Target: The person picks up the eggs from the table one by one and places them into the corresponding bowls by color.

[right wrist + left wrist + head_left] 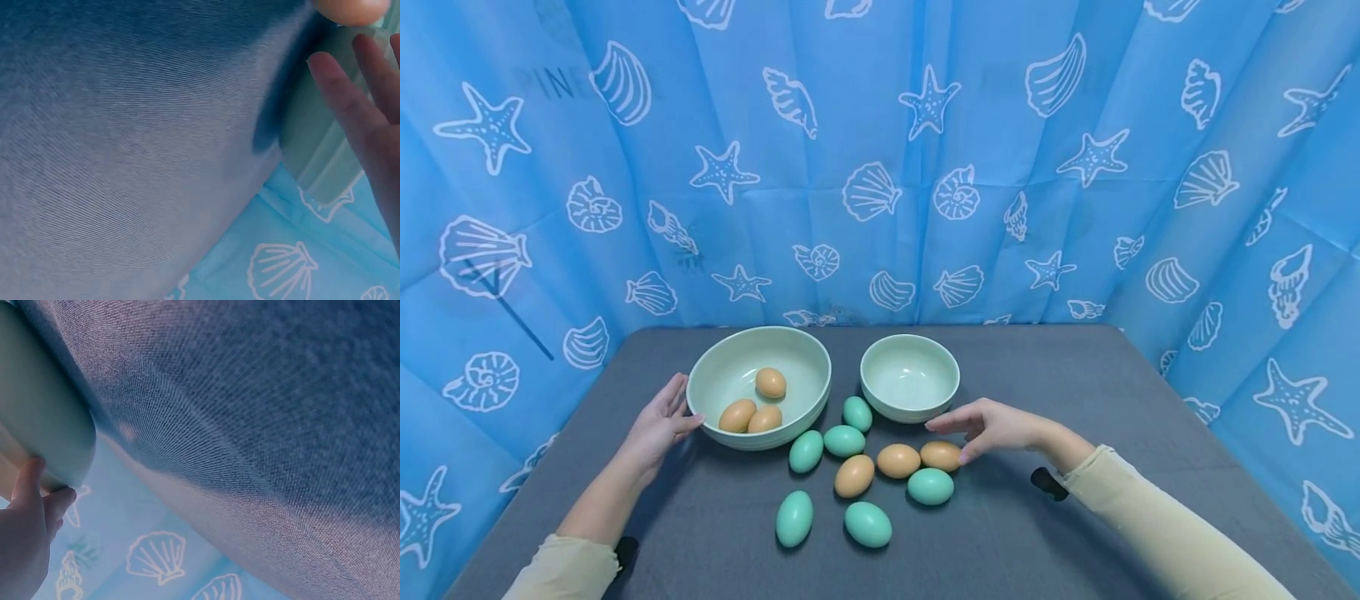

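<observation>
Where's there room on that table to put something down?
There's bare table behind the right hand, right of the small bowl. Another patch lies between the left arm and the nearest green egg. It's crowded between the big bowl and right hand, where brown eggs and green eggs bunch.

A large round pale-green bowl (808, 361) containing three oval brown eggs (771, 382) stands left of a small round pale-green bowl (909, 375); nearer lie three more brown eggs (898, 461) among six oval green eggs (868, 524).

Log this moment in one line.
left hand: touching large bowl; right hand: at rightmost brown egg; large bowl: three brown eggs; table: six green eggs, three brown
</observation>
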### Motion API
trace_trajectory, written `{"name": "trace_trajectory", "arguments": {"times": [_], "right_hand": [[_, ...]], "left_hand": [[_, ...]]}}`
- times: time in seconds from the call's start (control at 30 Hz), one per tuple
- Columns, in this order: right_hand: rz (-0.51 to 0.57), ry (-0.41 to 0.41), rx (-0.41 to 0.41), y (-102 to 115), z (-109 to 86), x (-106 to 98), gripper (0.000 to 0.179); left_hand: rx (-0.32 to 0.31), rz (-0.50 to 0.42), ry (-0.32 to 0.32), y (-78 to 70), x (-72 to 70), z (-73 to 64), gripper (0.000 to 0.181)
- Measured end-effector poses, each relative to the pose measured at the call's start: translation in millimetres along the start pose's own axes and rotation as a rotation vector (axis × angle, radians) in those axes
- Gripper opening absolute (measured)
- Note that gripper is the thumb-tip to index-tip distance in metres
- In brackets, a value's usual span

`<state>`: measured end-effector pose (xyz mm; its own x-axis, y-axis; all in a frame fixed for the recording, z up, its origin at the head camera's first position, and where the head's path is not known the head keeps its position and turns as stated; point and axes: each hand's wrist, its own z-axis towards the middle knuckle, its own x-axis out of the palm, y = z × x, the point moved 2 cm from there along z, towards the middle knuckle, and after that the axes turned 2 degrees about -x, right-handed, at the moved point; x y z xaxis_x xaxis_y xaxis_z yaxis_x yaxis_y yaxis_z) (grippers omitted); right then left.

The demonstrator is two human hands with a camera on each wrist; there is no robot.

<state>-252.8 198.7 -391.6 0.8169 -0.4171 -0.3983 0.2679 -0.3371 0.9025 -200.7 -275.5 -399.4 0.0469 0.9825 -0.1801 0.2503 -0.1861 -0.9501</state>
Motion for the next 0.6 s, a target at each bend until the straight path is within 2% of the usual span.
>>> {"name": "trace_trajectory", "arguments": {"times": [0.23, 0.6], "right_hand": [[-0.118, 0.050, 0.037, -8.5, 3.9, 3.2, 0.066], [-0.244, 0.045, 0.106, -10.6, 9.5, 8.1, 0.071]], "left_hand": [[-0.009, 0.006, -0.011, -0.2, 0.3, 0.5, 0.085], [-0.011, 0.001, -0.010, -0.4, 0.0, 1.2, 0.085]]}}
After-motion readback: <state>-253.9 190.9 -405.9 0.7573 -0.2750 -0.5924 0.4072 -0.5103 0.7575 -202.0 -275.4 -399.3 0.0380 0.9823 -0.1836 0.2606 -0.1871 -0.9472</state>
